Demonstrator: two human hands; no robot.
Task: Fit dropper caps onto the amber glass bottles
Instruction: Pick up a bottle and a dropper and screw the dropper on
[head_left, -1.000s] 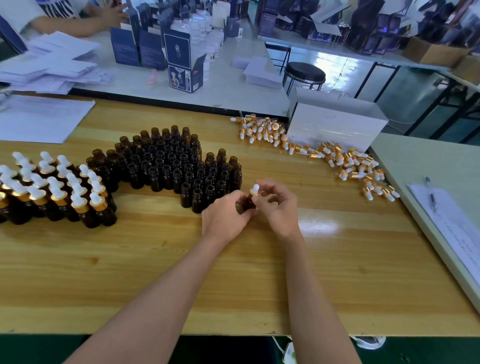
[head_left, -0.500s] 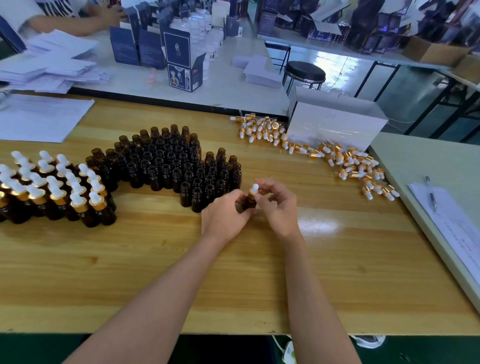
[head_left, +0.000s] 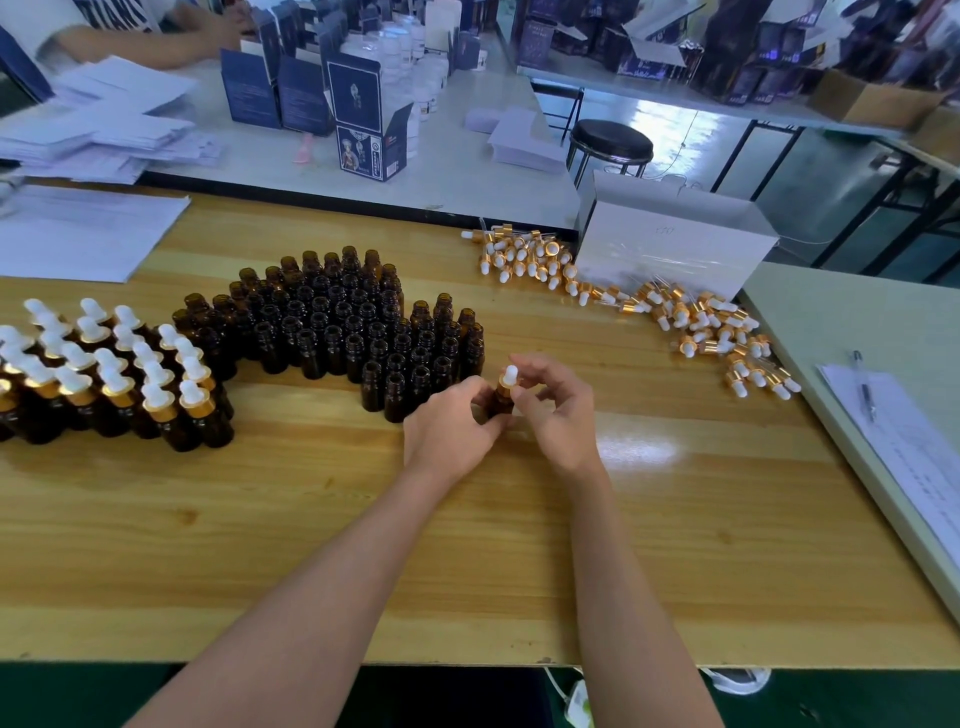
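**A:** Why does the person need both hands for one amber bottle (head_left: 503, 405)?

**B:** The left hand (head_left: 452, 421) curls round the glass body to steady it. The right hand (head_left: 558, 410) seems to pinch the dropper cap (head_left: 510, 378) at its gold collar, and the white bulb pokes up between the fingers. That looks like the twisting-on step. The bottle is upright between the two hands, low over the counter (head_left: 467, 545), but the hands hide its base.

**A:** And just beyond the left hand?

**B:** The uncapped bottles (head_left: 332, 327) stand upright there, packed so they touch, with their necks open. They are probably kept that close so the next one is an easy reach. The dark glass does not show whether anything is inside them.

**A:** Further out on that side?

**B:** The capped bottles (head_left: 104, 379) stand in their own cluster at the edge of the open ones, likely so finished and unfinished ones don't get mixed. There are fewer of them than of the open ones, so most of the job appears to remain.

**A:** What about the other side?

**B:** Loose caps (head_left: 691, 322) lie scattered on the counter, well beyond the right hand. That suits the hand that would fetch them. Behind them is a white box (head_left: 670, 244) with its flap raised, and its contents cannot be seen from here.
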